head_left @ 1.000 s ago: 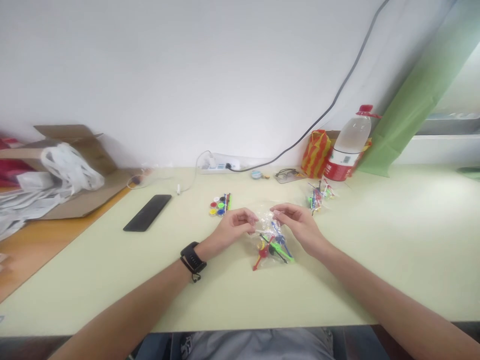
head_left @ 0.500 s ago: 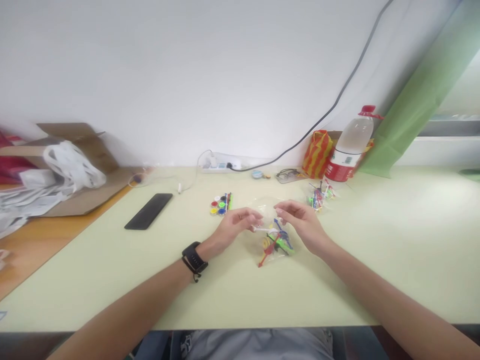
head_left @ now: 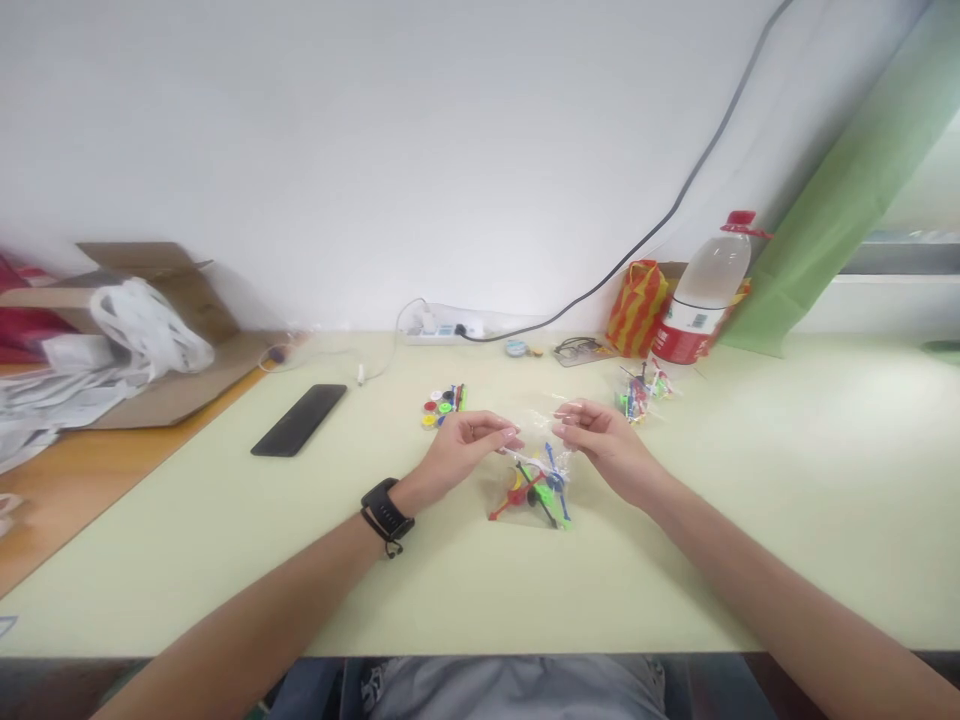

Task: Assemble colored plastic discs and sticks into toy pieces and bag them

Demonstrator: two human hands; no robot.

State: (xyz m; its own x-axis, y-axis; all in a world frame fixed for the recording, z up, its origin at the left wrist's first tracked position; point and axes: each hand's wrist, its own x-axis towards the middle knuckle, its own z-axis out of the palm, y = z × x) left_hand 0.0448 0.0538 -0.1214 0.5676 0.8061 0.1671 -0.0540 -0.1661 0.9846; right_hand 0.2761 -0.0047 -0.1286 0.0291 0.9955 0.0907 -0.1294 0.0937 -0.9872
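Observation:
A clear plastic bag [head_left: 534, 490] hangs between my hands, with small coloured plastic pieces inside: red, blue, green, black, white and yellow, some shaped like arrows. My left hand [head_left: 474, 445], a black watch on its wrist, pinches the upper left of the bag between thumb and fingers. On the other side my right hand [head_left: 600, 440] pinches its upper right. Just beyond my left hand lie coloured round pieces and sticks [head_left: 442, 405] in a neat group. Past my right hand rests another clear bag of coloured pieces [head_left: 641, 392].
A black phone [head_left: 298, 420] lies at left, near a cardboard box [head_left: 169, 300] with white straps. Along the wall are a power strip [head_left: 441, 332], a cable, a red-and-yellow bag [head_left: 636, 308] and a large bottle [head_left: 701, 290]. A green cloth [head_left: 825, 200] hangs at right.
The pieces in the bag have shifted and spread, and the bag's lower part hangs flatter and slightly further left. Both hands stay almost in place, still pinching it.

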